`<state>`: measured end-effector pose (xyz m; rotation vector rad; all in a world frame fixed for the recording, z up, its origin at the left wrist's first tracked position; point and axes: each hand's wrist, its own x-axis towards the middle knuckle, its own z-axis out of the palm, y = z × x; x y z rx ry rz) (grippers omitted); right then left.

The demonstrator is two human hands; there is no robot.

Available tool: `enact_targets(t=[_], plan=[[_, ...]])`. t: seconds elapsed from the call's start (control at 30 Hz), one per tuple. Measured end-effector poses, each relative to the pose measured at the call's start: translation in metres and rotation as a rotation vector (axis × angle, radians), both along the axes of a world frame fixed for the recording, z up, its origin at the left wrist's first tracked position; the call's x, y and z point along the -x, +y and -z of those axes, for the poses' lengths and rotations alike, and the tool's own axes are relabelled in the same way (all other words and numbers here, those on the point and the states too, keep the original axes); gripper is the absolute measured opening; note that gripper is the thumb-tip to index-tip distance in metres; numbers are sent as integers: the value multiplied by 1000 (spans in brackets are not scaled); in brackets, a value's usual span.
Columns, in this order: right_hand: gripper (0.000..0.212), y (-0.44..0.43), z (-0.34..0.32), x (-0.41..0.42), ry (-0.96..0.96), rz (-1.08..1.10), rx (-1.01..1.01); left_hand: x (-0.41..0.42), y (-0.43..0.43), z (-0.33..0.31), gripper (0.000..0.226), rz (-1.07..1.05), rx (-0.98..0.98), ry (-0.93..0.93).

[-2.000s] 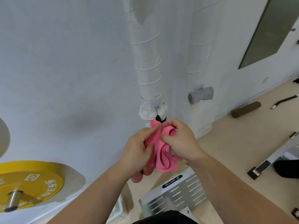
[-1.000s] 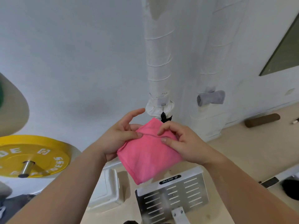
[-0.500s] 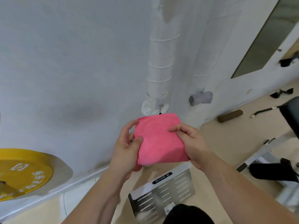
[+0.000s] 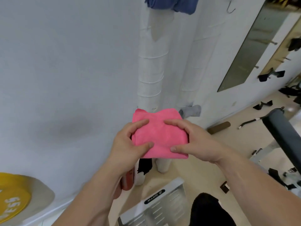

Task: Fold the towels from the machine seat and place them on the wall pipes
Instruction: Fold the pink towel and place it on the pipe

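Item one: pink towel (image 4: pixel 160 136), folded into a compact rectangle and held in the air at frame centre, in front of the lower wall pipes (image 4: pixel 150 70).

Left hand (image 4: pixel 128 144) grips the towel's left edge. The thumb is curled onto the near face and the forefinger lies across the top. Right hand (image 4: pixel 195 141) grips the right edge the same way, so I see both hands closed on the cloth.

The pipes are two white wrapped columns running up the middle of the frame.

- Blue towels (image 4: pixel 171 4) — draped at the top edge, over the pipes.
- Grey rolled towel (image 4: pixel 191 110) — against the right-hand pipe, just beside the pink towel's upper right corner.
- Yellow weight plate (image 4: pixel 11 201) — lower left corner.
- Slotted metal plate (image 4: pixel 156 207) — bottom centre, on the floor.
- Grey padded roller (image 4: pixel 283 128) — right edge.
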<state>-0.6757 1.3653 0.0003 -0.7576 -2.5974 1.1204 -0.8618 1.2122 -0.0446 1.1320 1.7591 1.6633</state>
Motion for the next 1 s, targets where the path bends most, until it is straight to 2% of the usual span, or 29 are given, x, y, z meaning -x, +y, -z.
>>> enact_targets(t=[0.13, 0.23, 0.33, 0.43, 0.6, 0.73, 0.8, 0.9, 1.0], plan=[[78, 41, -11, 1, -17, -19, -197, -5, 40, -17, 59, -92, -28, 145], [55, 83, -12, -1, 95, -27, -267, -14, 84, -28, 50, -166, -8, 284], [37, 161, -15, -20, 126, -39, -373, -36, 151, -41, 46, -157, 12, 374], [30, 253, -38, -42, 98, -142, -467, -58, 228, -60, 40, -182, 29, 458], [25, 369, -95, -84, 220, -331, -190, -101, 329, -107, 25, -198, 44, 398], [39, 440, -129, -95, 404, -370, 77, -132, 388, -155, 10, -297, 21, 321], [39, 463, -147, -91, 487, -373, 98, -143, 412, -177, 12, -388, -15, 300], [28, 485, -171, -81, 636, -387, 118, -154, 443, -204, 20, -448, -78, 304], [33, 503, -183, -66, 749, -367, 110, -155, 465, -222, 23, -481, -164, 392]])
